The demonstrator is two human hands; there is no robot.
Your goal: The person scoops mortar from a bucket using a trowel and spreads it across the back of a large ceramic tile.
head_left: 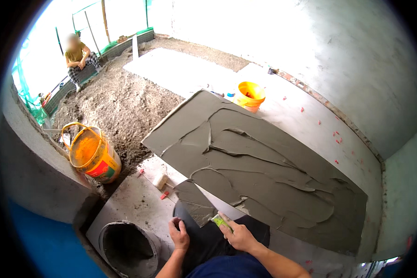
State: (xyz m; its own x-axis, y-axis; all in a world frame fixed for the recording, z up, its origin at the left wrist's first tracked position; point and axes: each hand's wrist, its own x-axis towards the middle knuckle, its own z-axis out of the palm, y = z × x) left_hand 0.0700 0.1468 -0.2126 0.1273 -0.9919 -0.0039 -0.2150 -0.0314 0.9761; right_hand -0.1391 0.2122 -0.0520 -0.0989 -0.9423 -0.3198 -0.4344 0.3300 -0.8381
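Observation:
My right hand (pixel 240 236) is closed round the green handle of a trowel (pixel 197 201), whose broad blade is smeared with grey mortar. The blade is beside the near left edge of a large tile (pixel 264 171). Grey mortar coats the tile's upper face, with ridges and folds running along it. My left hand (pixel 179 234) is near my knee, left of the blade; its fingers are loosely bent and apart, with nothing seen in them. Down to its left stands a dark bucket (pixel 127 250) with grey mortar inside.
A white-headed mallet (pixel 161 180) and red tile clips (pixel 164 195) lie on the laid tiles. An orange-stained bucket (pixel 95 155) stands by rough sandy mortar (pixel 120 99). Beyond the coated tile is a yellow bucket (pixel 251 95). A person (pixel 80 58) sits at the far left.

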